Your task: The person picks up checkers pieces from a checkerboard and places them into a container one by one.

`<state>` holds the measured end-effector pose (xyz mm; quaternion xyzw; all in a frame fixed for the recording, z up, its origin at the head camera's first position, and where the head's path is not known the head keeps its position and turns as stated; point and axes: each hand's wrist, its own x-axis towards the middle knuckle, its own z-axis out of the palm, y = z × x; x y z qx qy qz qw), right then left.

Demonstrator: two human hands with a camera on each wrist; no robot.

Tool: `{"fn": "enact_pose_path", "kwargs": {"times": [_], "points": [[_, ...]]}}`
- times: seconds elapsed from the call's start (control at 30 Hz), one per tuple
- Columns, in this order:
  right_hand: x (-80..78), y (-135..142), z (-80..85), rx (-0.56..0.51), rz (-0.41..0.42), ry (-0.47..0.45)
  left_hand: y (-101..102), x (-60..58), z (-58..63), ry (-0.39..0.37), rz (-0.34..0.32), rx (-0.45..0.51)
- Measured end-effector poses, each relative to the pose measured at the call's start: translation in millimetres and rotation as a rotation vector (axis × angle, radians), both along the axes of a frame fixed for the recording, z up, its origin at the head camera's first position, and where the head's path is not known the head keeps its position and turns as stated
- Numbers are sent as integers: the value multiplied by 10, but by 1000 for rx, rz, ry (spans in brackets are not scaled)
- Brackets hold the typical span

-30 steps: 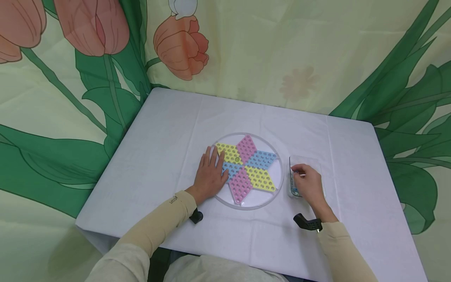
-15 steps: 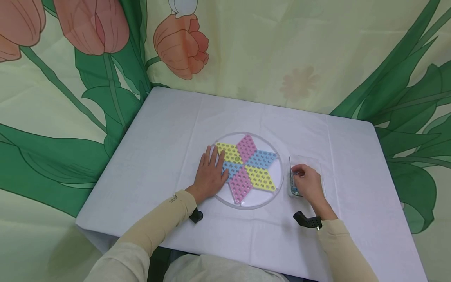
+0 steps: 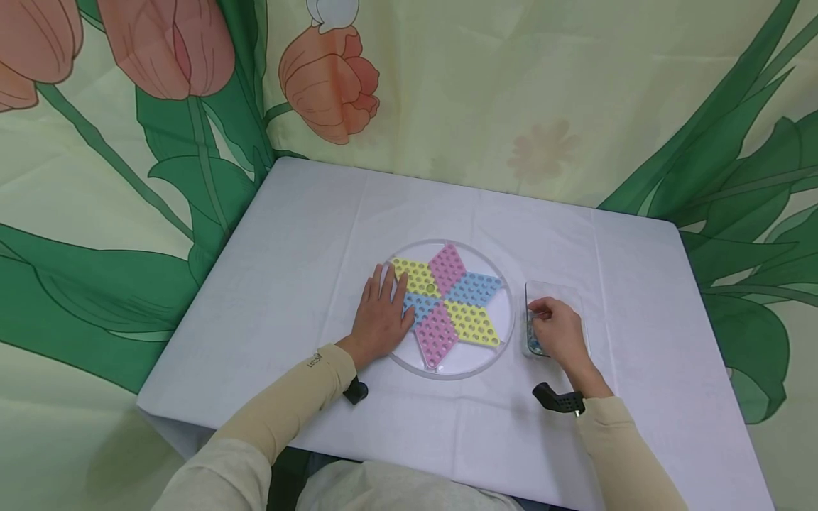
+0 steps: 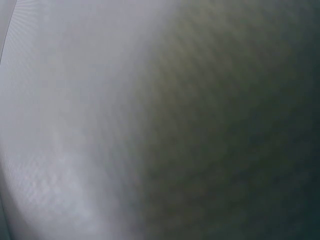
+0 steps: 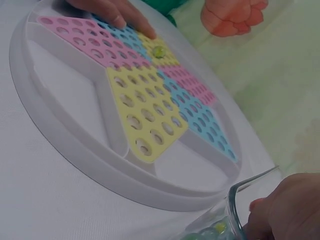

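Observation:
A round white Chinese checkers board (image 3: 476, 363) bears a six-pointed star in pink, yellow and blue, full of holes. My left hand (image 3: 381, 312) rests flat over its left rim, fingers spread across yellow and blue sections. One yellow-green marble (image 5: 159, 51) sits in a yellow section near that hand's fingers. Right of the board stands a clear box (image 3: 535, 352) with several glass marbles (image 5: 212, 232) inside. My right hand (image 3: 559, 330) reaches into the box with bent fingers; whether they pinch a marble is hidden. The left wrist view is only blurred cloth and dark fabric.
A white cloth covers the table (image 3: 319, 234). Behind it hangs a curtain (image 3: 460, 92) printed with tulips and leaves. Black wrist cameras (image 3: 558, 399) sit on both wrists. The box stands slightly apart from the board's right rim.
Almost nothing differs. The right hand's fingers have shifted very slightly within the box; the left hand and the board have stayed in place.

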<state>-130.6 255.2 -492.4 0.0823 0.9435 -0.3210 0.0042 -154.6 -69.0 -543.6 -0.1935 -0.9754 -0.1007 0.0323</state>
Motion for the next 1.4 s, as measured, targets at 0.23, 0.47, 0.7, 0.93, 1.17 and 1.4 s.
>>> {"fn": "enact_pose_path", "kwargs": {"times": [0.23, 0.47, 0.7, 0.93, 1.17, 1.4], "points": [[-8, -8, 57, -20, -45, 70, 4, -5, 18, 2, 3, -12], [-53, -61, 97, -55, -4, 189, -6, 12, 8, 9, 4, -20], [-107, -188, 147, -88, 30, 238, -10, 16, -1, 28, 2, -6], [-162, -328, 204, -108, 47, 243, -1, -2, -17, 27, 7, -3], [-224, -492, 255, -152, 102, 252, 5, 0, -29, 47, 3, 11], [-279, -639, 255, -179, 191, 290, 4, 12, -7, 36, 8, -3]]}}
